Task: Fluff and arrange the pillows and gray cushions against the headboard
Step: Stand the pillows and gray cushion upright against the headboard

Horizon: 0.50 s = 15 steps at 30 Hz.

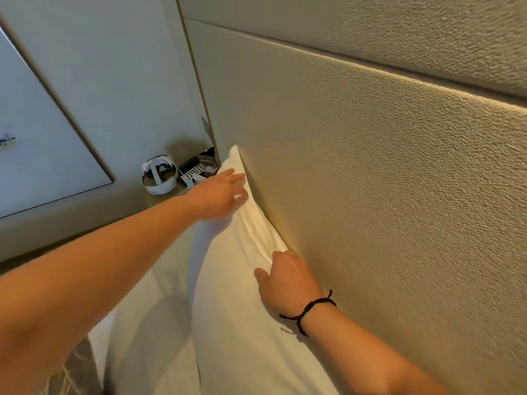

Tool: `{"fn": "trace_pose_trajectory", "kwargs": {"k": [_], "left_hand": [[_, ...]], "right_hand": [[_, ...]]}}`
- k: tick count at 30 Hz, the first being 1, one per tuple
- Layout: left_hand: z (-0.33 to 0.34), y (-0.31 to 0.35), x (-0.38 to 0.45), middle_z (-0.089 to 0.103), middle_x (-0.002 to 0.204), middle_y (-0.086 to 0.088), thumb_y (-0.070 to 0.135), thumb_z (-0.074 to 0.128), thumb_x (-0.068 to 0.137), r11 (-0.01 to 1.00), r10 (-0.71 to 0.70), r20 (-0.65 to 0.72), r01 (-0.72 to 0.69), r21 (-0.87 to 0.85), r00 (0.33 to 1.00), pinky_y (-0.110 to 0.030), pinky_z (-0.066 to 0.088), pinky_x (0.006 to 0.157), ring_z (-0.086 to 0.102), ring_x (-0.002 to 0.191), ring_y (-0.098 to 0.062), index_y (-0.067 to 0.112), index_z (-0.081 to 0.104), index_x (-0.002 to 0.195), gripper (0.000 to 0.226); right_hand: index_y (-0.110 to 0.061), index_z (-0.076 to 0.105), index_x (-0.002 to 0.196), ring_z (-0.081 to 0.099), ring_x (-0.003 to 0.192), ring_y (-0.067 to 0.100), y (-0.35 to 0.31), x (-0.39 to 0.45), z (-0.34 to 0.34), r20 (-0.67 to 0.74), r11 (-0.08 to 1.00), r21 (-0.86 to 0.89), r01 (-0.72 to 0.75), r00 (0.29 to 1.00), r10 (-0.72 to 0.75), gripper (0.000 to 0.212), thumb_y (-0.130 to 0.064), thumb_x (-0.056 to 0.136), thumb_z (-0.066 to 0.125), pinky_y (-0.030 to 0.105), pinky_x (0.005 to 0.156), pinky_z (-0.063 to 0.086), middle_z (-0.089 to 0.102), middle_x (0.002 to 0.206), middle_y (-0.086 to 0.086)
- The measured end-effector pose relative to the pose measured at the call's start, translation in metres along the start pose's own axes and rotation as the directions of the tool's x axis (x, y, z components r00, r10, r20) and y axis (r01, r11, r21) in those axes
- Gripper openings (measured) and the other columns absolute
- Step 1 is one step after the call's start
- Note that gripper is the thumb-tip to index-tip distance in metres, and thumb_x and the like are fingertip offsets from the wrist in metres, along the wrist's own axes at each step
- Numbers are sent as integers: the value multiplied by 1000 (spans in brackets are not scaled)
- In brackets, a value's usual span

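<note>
A white pillow (228, 280) stands upright on the bed, its long top edge leaning against the beige padded headboard (370, 181). My left hand (221, 193) reaches to the pillow's far top corner and lies on it with fingers nearly straight. My right hand (288, 280) presses the pillow's top edge close to the headboard; its fingertips are tucked out of sight between pillow and headboard. A black cord bracelet sits on my right wrist. No gray cushions are in view.
A bedside table (168, 196) stands left of the headboard with a white headset (158, 175), a remote (194, 169) and a small dark box. White bed linen (139, 323) lies left of the pillow. A framed panel (42, 155) hangs on the left wall.
</note>
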<state>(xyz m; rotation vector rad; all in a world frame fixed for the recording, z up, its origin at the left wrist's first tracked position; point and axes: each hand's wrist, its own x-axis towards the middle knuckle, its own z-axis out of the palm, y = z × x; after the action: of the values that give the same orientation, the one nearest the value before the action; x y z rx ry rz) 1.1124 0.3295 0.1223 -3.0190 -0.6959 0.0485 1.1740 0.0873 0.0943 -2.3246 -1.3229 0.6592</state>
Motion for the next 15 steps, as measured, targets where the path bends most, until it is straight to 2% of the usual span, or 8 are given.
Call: {"fn": "trace_pose_trajectory", "kwargs": {"k": [1, 3, 6, 9, 12, 15], "left_hand": [[-1, 4, -17, 31, 159, 1, 23, 48, 99, 990, 91, 72, -98, 100, 993, -47, 27, 114, 18, 148, -31, 27, 58, 133, 36], [-3, 14, -46, 15, 164, 8, 20, 45, 96, 965, 198, 213, -229, 131, 957, -48, 15, 119, 5, 151, -23, 37, 38, 146, 53], [-4, 50, -72, 23, 161, 9, 34, 47, 94, 940, 312, 329, -339, 26, 891, -48, 6, 120, 10, 151, -18, 41, 27, 149, 59], [-1, 87, -80, 46, 149, 9, 52, 50, 93, 903, 395, 322, -429, 38, 861, -45, 16, 120, 30, 143, -18, 39, 41, 142, 52], [-1, 106, -82, 65, 124, 8, 41, 51, 96, 889, 417, 244, -449, 92, 876, -38, 35, 108, 56, 117, -19, 33, 62, 125, 32], [-2, 120, -86, 69, 108, 4, 36, 47, 97, 927, 334, 196, -359, 107, 922, -39, 47, 91, 61, 96, -23, 30, 65, 111, 24]], "right_hand": [[-12, 55, 106, 55, 103, 25, 0, -1, -1, 12, 1000, -19, -2, 1000, 2, 36, -46, 96, 47, 34, 80, 47, 52, 118, 7], [-14, 55, 106, 55, 102, 25, -2, -11, -4, 29, 997, -81, 4, 1000, -1, 39, -50, 94, 48, 35, 78, 46, 52, 117, 6], [-16, 52, 112, 55, 102, 24, 2, -49, -5, -30, 981, -195, 20, 999, -26, 44, -54, 91, 50, 33, 78, 44, 53, 116, 4], [-20, 46, 115, 53, 98, 22, 19, -108, -7, -163, 969, -244, -22, 987, -19, 47, -58, 88, 50, 32, 78, 46, 51, 110, 1], [-23, 48, 103, 52, 91, 20, 35, -169, -9, -169, 940, -321, -113, 984, 60, 41, -61, 88, 46, 31, 72, 42, 49, 101, -3], [-26, 50, 93, 50, 82, 16, 54, -217, -8, -125, 908, -360, -213, 976, 179, 32, -58, 92, 42, 30, 67, 36, 47, 90, -7]]}}
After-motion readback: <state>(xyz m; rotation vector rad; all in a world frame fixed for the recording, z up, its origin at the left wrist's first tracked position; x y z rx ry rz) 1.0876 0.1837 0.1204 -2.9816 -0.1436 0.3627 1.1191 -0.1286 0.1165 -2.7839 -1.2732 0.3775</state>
